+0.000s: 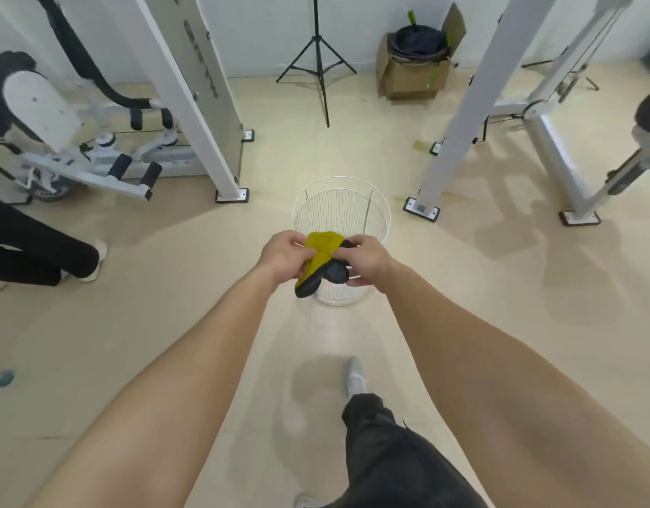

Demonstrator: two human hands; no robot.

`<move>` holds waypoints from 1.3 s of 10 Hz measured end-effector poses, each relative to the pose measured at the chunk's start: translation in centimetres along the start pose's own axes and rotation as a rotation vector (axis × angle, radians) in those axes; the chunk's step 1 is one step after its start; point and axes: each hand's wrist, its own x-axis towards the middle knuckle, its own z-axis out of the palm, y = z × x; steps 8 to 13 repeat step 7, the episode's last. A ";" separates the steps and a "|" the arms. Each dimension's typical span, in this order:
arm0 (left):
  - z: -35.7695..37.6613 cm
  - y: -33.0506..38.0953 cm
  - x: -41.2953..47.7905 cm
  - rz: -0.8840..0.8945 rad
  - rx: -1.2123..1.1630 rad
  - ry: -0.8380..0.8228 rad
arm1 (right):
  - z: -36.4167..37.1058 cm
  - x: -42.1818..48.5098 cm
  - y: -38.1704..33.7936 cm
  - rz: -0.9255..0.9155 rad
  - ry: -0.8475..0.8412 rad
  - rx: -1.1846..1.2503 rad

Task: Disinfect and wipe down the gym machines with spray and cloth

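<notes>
I hold a yellow and dark grey cloth point(321, 251) with both hands, above a white wire basket point(341, 210) that stands on the floor. My left hand point(285, 256) grips the cloth's left side. On the right side, the fingers of my right hand point(365, 260) pinch its dark part. The cloth hangs bunched between the hands, partly over the basket's near rim. No spray bottle shows in the head view. White gym machines stand at the left point(96, 155) and the right point(536, 115).
A black tripod point(318, 60) and a cardboard box point(413, 69) holding a dark bag stand by the far wall. Another person's legs point(41, 251) are at the left. White machine posts point(199, 104) flank the basket. My own leg point(382, 441) is below.
</notes>
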 end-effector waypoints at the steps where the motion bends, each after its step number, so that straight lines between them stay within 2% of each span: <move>1: 1.5 3.1 6.1 -0.012 0.004 0.036 | -3.5 5.4 -2.0 0.022 0.063 0.037; 3: 3.5 6.6 17.3 -0.035 0.061 0.148 | -7.9 15.7 -4.6 0.017 0.161 0.066; 4: 3.4 8.2 20.5 -0.019 0.149 0.245 | -9.4 19.2 -5.7 0.012 0.244 -0.147; 5: 2.7 9.1 22.4 -0.078 0.249 0.192 | -10.9 20.9 -6.8 0.112 0.278 -0.310; 6: 1.8 8.8 23.4 -0.112 0.242 0.086 | -11.5 21.1 -7.2 0.158 0.234 -0.266; 7: 0.7 8.5 23.9 -0.105 0.267 -0.012 | -11.6 20.9 -8.1 0.123 0.309 -0.233; 13: 0.7 8.5 23.9 -0.105 0.267 -0.012 | -11.6 20.9 -8.1 0.123 0.309 -0.233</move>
